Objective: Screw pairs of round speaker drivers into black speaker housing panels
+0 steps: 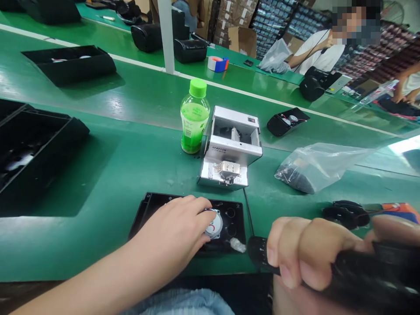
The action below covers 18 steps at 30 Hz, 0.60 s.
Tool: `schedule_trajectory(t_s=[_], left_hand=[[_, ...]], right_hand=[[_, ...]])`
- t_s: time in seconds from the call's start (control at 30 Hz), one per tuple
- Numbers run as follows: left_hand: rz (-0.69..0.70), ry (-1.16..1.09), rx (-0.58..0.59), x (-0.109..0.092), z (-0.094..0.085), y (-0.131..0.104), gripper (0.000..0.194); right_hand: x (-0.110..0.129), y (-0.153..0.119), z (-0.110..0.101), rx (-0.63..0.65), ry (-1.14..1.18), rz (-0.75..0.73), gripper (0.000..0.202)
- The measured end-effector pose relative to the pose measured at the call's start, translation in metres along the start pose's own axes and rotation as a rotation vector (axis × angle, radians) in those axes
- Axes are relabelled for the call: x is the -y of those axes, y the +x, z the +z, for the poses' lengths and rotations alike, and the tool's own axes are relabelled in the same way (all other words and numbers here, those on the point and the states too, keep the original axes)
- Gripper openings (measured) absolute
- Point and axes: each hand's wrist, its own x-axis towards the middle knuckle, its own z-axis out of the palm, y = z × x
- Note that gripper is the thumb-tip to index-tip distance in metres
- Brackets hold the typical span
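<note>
We hold our left hand point(185, 221) palm down and curled, our right hand point(306, 249) clenched in front.

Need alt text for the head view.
A person's left hand touches a round silver speaker on a black panel; the right hand grips what looks like an electric screwdriver. Beyond stand a screw feeder and green-capped bottle on a green workbench.

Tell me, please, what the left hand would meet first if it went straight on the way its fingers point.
Most likely the round silver part on the black panel, right by the left hand; depth is unclear, so the two may be touching.
</note>
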Motion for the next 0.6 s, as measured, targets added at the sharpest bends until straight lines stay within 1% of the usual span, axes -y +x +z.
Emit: schedule_trajectory(t_s=[0.07,0.17,0.2,0.3,0.37,0.43,0.47,0.5,0.6], left_hand=[[0.008,0.049,0.040,0.000,0.001,0.003,0.026],[-0.006,0.064,0.087,-0.004,0.003,0.007,0.029],[-0.012,0.062,0.095,-0.005,0.004,0.008,0.030],[-0.008,0.049,0.104,-0.006,0.006,0.009,0.030],[-0.003,0.041,0.104,-0.004,0.008,0.008,0.031],[0.002,0.038,0.104,-0.002,0.009,0.008,0.034],[0.006,0.037,0.100,-0.001,0.010,0.008,0.036],[0.010,0.034,0.094,0.000,0.011,0.008,0.038],[0.013,0.017,0.073,0.001,0.012,0.008,0.038]], right_hand=[[-0.006,-0.004,-0.007,0.045,0.032,-0.006,0.028],[-0.013,-0.009,-0.017,0.129,0.063,0.046,0.031],[-0.014,-0.010,-0.019,0.135,0.054,0.071,0.032],[-0.014,-0.006,-0.022,0.110,0.033,0.056,0.031],[-0.013,-0.002,-0.025,0.144,0.001,0.127,0.025],[-0.014,-0.001,-0.030,0.199,-0.028,0.235,0.032],[-0.016,-0.003,-0.032,0.202,-0.041,0.273,0.037],[-0.019,-0.006,-0.034,0.178,-0.043,0.269,0.038],[-0.028,-0.018,-0.034,0.068,-0.030,0.133,0.021]])
